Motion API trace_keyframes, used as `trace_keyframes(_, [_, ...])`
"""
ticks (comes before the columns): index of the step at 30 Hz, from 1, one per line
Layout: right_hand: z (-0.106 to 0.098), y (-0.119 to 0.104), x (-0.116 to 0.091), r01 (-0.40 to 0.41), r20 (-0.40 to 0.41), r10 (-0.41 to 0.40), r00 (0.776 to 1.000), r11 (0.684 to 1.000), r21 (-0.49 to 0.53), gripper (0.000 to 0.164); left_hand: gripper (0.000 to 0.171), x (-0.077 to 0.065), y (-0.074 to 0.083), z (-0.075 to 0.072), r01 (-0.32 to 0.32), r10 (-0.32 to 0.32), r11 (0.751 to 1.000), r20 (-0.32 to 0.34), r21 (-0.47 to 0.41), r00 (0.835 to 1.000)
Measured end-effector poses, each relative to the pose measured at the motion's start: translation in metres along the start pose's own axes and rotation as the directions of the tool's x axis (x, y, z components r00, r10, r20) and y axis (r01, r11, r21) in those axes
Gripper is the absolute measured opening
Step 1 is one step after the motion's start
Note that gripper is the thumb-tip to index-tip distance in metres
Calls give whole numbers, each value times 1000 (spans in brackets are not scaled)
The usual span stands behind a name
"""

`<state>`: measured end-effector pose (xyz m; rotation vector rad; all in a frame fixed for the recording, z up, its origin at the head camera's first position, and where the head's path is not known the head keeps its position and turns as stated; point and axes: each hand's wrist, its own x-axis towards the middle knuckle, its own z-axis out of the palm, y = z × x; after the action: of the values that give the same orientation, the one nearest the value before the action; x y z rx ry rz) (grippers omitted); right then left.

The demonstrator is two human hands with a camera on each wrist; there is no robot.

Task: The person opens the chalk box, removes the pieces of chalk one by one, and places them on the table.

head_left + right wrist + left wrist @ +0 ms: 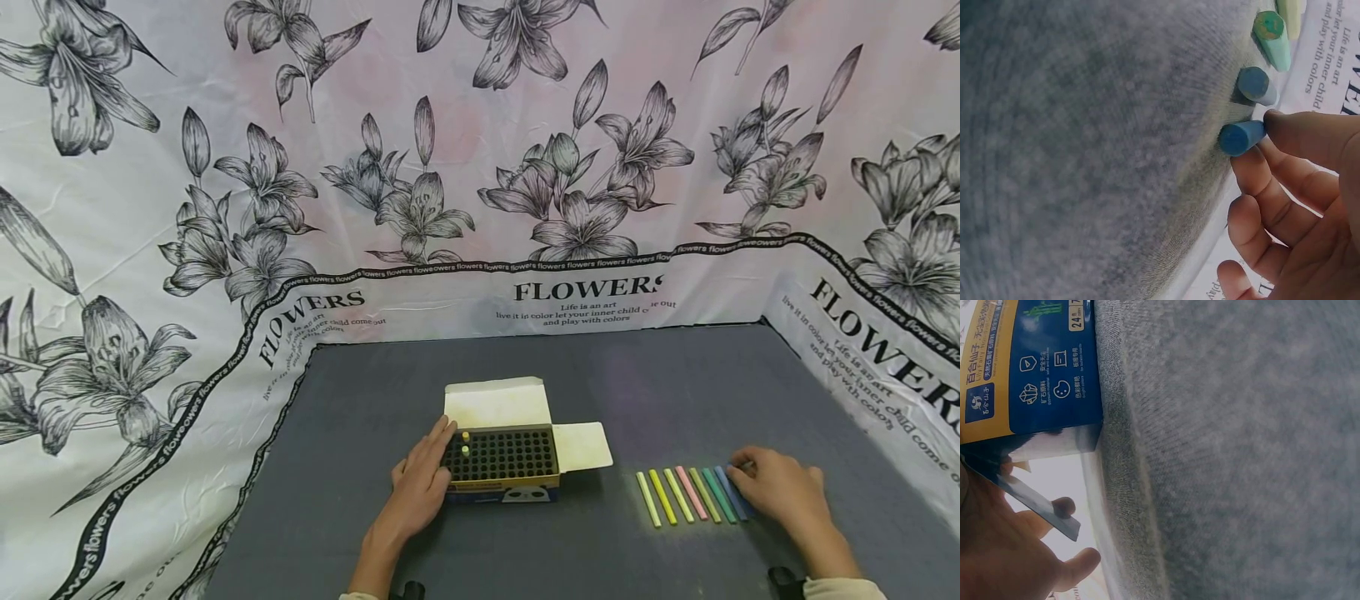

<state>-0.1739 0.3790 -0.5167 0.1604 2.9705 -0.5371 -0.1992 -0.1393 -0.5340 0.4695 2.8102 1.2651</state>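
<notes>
My left hand (420, 483) rests along the left side of an open chalk box (498, 493), fingers extended. In the left wrist view a side flap (1038, 503) of the box (1054, 375) lies across those fingers. The box holds a dark grid (510, 454) of holes, with an orange chalk (466, 437) and a pale chalk (465, 452) standing at its left. At the right end of a row of chalks, my right hand (783, 487) pinches a blue chalk stick (1238, 139) between thumb and fingers. Beside it lies another blue chalk (1255, 85), then a green one (1270, 31).
Left of the blue sticks the row continues with a pink chalk (692, 493), a yellow chalk (663, 497) and several others, side by side. The box's lid (497, 402) is folded back and its right flap (583, 446) sticks out. Flower-printed cloth (420, 308) borders the grey table (375, 392).
</notes>
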Motion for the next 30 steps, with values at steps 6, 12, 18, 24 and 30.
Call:
trace_keyframes(6, [0,0,0,2,-2,-2,1000,1000,1,36,60,1,0,1,-3,4,1000,-6,8,1000])
trace_keyframes(12, [-2,-2,-4,-16,-15,16,1000,1000,21,42,61,2,0,2,3,-3,1000,-4,16,1000])
trace_keyframes(18, [-2,-17,-10,40,-212,-24,977,997,72,44,61,3,-1,1,6,-6,1000,-5,12,1000])
trace_keyframes(24, [7,-43,-10,151,-466,-89,880,984,98,33,61,2,-1,1,-4,4,1000,0,4,1000])
trace_keyframes(30, [14,-70,-3,212,-565,-101,819,968,133,30,61,2,0,1,4,-4,1000,1,3,1000])
